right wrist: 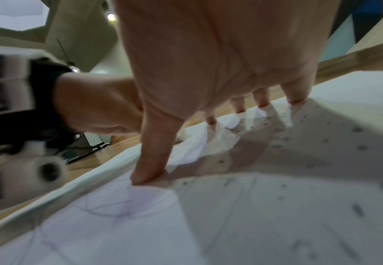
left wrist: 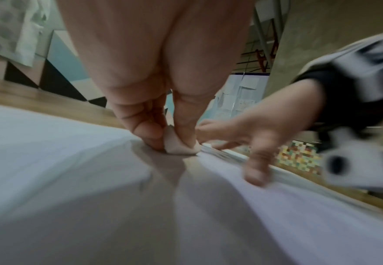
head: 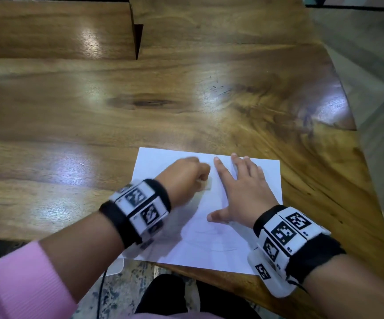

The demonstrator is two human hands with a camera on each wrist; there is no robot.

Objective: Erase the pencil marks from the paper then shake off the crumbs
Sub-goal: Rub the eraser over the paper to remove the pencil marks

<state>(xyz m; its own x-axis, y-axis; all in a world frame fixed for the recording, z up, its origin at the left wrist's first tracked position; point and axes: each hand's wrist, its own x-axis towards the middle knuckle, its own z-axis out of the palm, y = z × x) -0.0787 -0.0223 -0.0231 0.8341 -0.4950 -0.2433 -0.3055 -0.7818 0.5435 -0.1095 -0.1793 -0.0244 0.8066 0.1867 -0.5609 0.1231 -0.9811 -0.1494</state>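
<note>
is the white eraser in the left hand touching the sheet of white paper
Touching. In the left wrist view, the small white eraser pinched by the left hand sits with its bottom edge on the white paper sheet, no gap showing.

The counter (head: 186, 93) is polished wood, glossy enough to throw back pale patches of light, its grain dark and swirling. On it lies matt white paper (head: 264, 180), smooth, faintly pencilled. The eraser (left wrist: 179, 145) looks soft, dull, rubbery. A pink ribbed cloth sleeve (head: 14, 284).

Glossy wooden table (head: 117, 107) (dark knot).
</note>
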